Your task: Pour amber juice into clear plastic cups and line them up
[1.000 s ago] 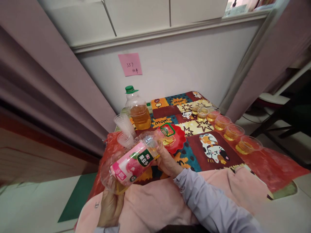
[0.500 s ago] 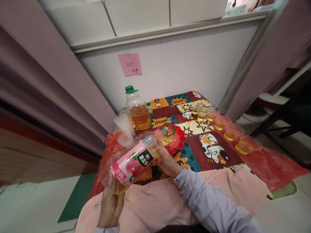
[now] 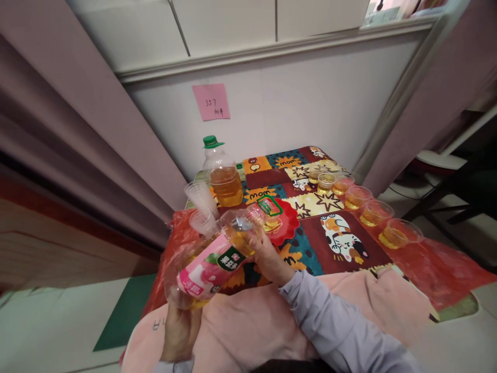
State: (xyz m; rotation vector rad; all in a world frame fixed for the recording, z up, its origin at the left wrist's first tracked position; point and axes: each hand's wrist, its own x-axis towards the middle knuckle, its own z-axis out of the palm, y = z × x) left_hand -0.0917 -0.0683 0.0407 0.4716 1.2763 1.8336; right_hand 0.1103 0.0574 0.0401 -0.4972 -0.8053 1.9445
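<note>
A large clear juice bottle (image 3: 209, 267) with a pink label and amber liquid lies tilted in both hands, its neck pointing right and away from me. My left hand (image 3: 180, 331) supports its base from below. My right hand (image 3: 267, 259) is closed around the bottle near the shoulder. A green ring (image 3: 269, 205) hangs at the bottle's mouth, over a clear cup (image 3: 272, 224) with some yellow juice in it. That cup stands on a red scalloped plate (image 3: 290, 223); the bottle's neck partly hides it.
A second big bottle (image 3: 225, 186) with a green cap stands at the back left. Stacked plastic cups (image 3: 200, 199) lean beside it. Several cups of juice (image 3: 357, 198) line the right side of the patterned tablecloth (image 3: 267, 180). A pink cloth (image 3: 248, 331) covers the near edge.
The bottle has rolled slightly in my hands, and its label has turned. More amber liquid now shows toward its shoulder and neck. The view has shifted a little.
</note>
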